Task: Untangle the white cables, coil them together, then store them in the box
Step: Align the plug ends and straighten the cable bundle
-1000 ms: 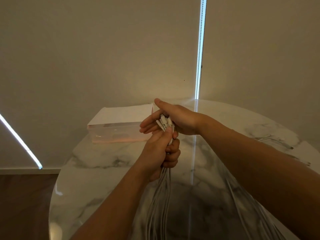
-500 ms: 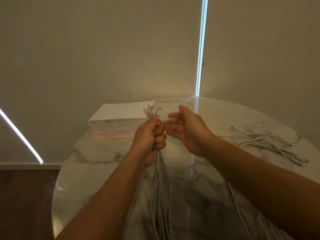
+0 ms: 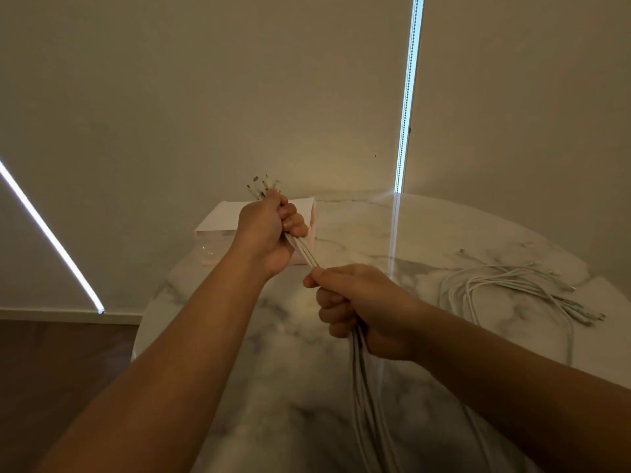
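My left hand (image 3: 269,230) grips a bundle of white cables (image 3: 305,254) near their plug ends, which stick up above the fist. My right hand (image 3: 355,302) grips the same bundle a little lower and to the right. Below that hand the cables hang down toward the near table edge (image 3: 372,397). The other ends of the cables (image 3: 512,285) lie spread on the right side of the marble table. The clear pinkish box (image 3: 218,244) with a white lid stands at the table's far left, partly hidden behind my left hand.
The round marble table (image 3: 273,404) fills the lower view. A beige wall with a bright vertical light strip (image 3: 408,97) stands behind it. Dark wooden floor (image 3: 61,363) lies to the left of the table.
My left hand has lifted the plug ends up and to the left. My right hand, open beside the bundle half a second ago, has dropped and closed round the cables below the left hand.
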Tool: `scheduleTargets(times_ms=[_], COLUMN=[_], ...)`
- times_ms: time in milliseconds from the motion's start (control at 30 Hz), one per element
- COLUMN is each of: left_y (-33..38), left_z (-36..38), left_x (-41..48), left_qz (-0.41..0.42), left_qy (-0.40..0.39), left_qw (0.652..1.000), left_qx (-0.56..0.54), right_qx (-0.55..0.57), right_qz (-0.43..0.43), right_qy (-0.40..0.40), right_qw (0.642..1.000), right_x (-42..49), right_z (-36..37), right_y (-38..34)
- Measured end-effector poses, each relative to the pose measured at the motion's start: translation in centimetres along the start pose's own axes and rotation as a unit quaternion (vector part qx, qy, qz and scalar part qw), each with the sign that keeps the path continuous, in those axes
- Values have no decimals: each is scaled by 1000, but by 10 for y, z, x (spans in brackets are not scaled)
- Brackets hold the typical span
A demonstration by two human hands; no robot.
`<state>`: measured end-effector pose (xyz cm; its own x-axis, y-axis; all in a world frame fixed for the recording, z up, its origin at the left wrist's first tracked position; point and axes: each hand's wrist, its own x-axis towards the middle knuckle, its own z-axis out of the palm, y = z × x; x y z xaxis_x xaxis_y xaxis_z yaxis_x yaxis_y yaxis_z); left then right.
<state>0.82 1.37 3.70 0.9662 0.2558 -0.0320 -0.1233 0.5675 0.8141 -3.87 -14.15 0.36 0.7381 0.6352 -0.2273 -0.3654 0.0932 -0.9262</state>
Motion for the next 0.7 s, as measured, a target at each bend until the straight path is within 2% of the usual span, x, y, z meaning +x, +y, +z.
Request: scheduleTargets(times_ms=[167,300,367,400,467,500,600,700], left_y=[-10,-24,-34,-39,-48,-51,-53,-52], left_z=[-4,-7,-10,-12,-18,-20,-22,-22], left_x=[-7,-16,-25,-30,-41,-46,-52,-52], left_qz=[15,3,-8,-22,-60,-73,-74,-61], left_qy=[31,56,69,72,71,69,67,51], left_qw=[998,995,994,994,991,988,982,977], left_qx=[-43,-85,-83,-84,-101,-115,-161,-199], right_qx=[-117,-254,-360,-432,-548,-584,-644,-642], right_qz=[16,-64,-120,-145,-170,-171,-174,-178], right_qy=[22,108,139,149,138,123,96,91], right_qw=[993,959,915,877,807,784,739,740], right_x=[-13,-18,-21,-22,-23,-24,-23,-19], right_z=[-15,-18,-23,-28,-37,-41,-44,-44], right_y=[-8,-15,-23,-28,-37,-40,-43,-44])
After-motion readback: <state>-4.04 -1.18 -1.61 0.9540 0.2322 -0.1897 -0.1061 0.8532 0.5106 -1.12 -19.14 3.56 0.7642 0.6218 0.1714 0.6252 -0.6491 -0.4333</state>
